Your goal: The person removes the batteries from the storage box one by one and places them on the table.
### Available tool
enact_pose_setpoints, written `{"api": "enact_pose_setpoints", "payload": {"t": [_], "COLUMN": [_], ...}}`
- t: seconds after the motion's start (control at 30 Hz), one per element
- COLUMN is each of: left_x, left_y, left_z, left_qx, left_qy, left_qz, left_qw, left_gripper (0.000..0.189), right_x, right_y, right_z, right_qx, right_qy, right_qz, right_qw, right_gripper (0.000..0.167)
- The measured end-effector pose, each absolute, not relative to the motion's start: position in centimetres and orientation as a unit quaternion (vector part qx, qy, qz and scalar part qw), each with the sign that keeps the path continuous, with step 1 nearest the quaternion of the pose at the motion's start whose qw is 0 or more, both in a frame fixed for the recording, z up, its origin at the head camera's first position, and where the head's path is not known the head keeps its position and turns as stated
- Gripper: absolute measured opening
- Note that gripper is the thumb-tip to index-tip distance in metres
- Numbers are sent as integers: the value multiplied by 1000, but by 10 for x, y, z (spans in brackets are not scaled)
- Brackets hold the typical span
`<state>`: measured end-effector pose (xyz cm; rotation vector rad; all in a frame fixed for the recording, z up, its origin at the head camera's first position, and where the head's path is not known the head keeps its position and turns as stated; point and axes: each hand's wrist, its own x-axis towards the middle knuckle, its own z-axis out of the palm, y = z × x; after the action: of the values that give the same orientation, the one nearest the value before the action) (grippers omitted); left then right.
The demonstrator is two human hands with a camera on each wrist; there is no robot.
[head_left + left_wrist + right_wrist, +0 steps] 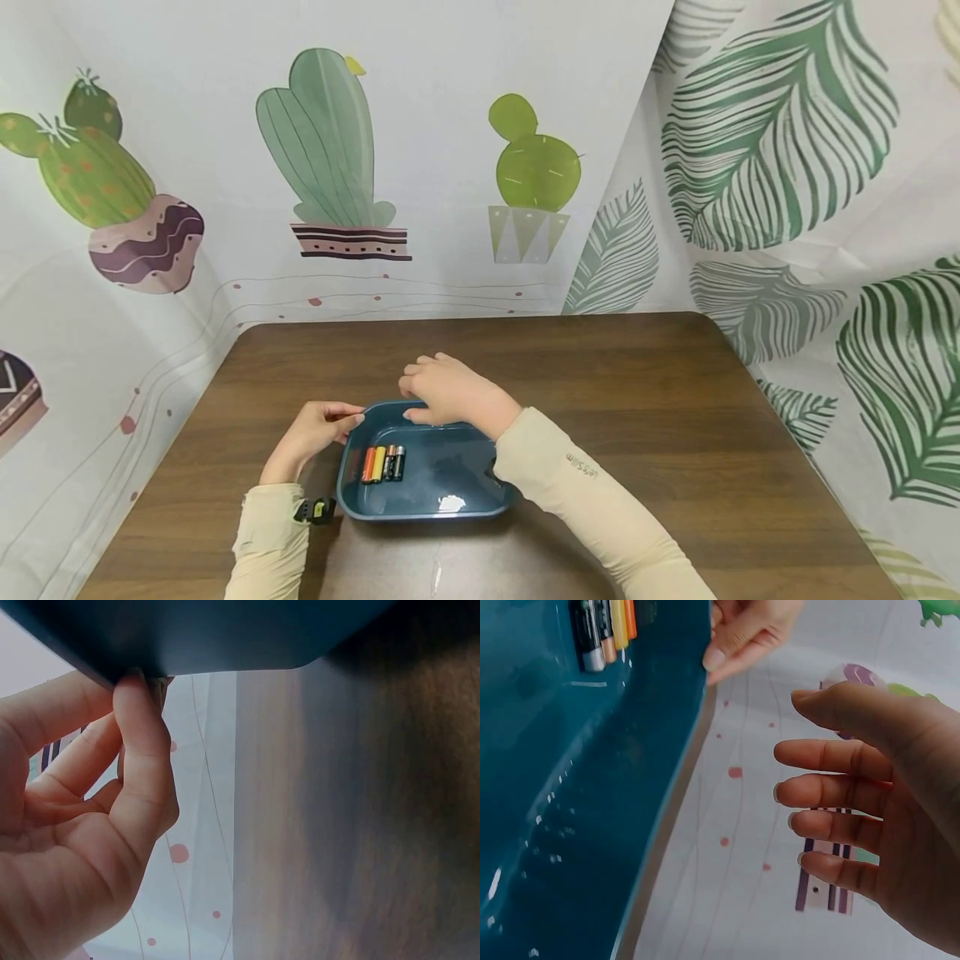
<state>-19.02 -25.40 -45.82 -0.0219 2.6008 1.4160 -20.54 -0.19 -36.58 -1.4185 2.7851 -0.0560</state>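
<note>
Head view, and here's a glossy blue tray (450,467), round-cornered, on the dark wood-grained table (637,375); four slim batteries (388,465), orange, yellow and two black, line up inside at its left! The left hand (313,429) pinches the far-left rim. The right hand (446,390) hovers over the far rim, fingers loosely parted, holding nothing; its cream sleeve (592,492) hides the far-right corner. Beyond, cactus-printed cloth (450,167).

glossy rectangular blue plastic tray (450,467), shiny metal-tipped multicoloured cylindrical batteries (387,467), brown wood-grain surface (637,400), matt beige cloth sleeves (600,504)
</note>
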Motion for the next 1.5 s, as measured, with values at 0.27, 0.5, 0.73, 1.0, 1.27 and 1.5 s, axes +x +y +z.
{"api": "enact_pose_setpoints", "payload": {"t": [0.27, 0.5, 0.73, 1.0, 1.27, 1.5], "left_x": [-190, -190, -190, -189, -188, -189], "left_y": [-254, -255, -255, -254, -254, -254], "left_z": [-457, -457, -456, -456, -456, -456], "left_qx": [1, 4, 0, 1, 6, 7], "left_qy": [871, 870, 873, 874, 871, 868], "left_qz": [483, 484, 478, 477, 483, 487], "left_qw": [96, 97, 97, 97, 95, 94], "left_gripper": [24, 24, 24, 24, 24, 24], "right_x": [-206, -209, -208, -203, -198, -197], "right_y": [-26, -42, -54, -61, -61, -62], "right_z": [-383, -403, -421, -437, -445, -447], "right_qx": [-458, -457, -469, -466, -458, -456], "right_qy": [888, 886, 876, 873, 873, 874], "right_qz": [7, 27, 66, 119, 141, 145], "right_qw": [42, 74, 88, 80, 88, 80], "right_gripper": [33, 37, 48, 51, 50, 50]}}
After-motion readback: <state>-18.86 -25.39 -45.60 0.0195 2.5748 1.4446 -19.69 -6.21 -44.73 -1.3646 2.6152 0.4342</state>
